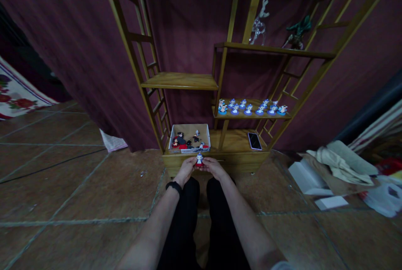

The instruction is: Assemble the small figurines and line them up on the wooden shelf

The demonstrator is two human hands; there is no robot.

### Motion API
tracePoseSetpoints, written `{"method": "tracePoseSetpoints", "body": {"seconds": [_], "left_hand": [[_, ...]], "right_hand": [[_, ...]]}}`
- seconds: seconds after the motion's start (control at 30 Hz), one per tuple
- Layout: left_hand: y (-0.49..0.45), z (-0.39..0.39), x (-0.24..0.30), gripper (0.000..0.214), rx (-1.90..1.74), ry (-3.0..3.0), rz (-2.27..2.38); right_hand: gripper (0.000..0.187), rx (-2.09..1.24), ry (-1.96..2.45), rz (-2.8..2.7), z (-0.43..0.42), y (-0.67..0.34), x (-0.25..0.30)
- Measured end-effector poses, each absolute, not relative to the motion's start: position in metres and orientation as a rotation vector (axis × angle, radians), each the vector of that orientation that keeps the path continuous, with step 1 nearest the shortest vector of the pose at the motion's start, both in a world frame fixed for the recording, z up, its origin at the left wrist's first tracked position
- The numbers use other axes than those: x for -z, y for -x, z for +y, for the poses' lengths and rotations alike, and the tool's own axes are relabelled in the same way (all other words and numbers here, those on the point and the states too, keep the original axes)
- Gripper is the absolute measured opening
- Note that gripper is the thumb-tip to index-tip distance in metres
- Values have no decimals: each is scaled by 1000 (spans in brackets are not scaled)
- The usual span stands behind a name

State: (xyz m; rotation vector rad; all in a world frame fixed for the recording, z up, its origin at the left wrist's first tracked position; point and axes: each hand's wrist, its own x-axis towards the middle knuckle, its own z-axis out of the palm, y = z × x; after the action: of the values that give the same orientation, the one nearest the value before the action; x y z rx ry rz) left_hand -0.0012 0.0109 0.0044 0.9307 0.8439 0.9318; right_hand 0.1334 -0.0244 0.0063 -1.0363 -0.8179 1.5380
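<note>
At far left, a flowered cloth [23,101] hangs over brown tiles, and a dark cord [53,168] crosses the floor. Near the middle, an open box [191,128] of small red, black and white toys [196,138] sits on the stand's [241,139] low deck. In front of it, a seated person's left hand [187,167], with a black band [174,187] at the wrist, has its fingers closed on one side of a figurine [199,159], white with a red base, held upright. The right hand [214,167] grips the other side. To the right, one shelf [251,115] bears two rows of figures [248,109], mostly purple and white; below it lies a phone [254,141]. Higher up I see a clear deer [258,27], then a green statue [300,33]. On the floor at far right are a white carton [309,177] and a plastic bag [385,198].
</note>
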Motion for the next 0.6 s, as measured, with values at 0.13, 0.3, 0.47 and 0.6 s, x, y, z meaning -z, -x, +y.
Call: {"method": "tracePoseSetpoints", "body": {"seconds": [0.13,0.3,0.47,0.6], "left_hand": [[1,10,-7,27,-922,-928,840],[-1,8,-8,32,-924,-1051,894],[0,12,-1,31,-912,-1097,896],[0,15,2,33,-881,-1117,888]], "right_hand": [[33,-1507,1101,-795,-26,-132,-11],[38,-1429,1210,-856,-20,-128,-1],[35,-1429,1187,-881,-16,-128,8],[32,-1455,1161,-908,-15,-129,9]]}}
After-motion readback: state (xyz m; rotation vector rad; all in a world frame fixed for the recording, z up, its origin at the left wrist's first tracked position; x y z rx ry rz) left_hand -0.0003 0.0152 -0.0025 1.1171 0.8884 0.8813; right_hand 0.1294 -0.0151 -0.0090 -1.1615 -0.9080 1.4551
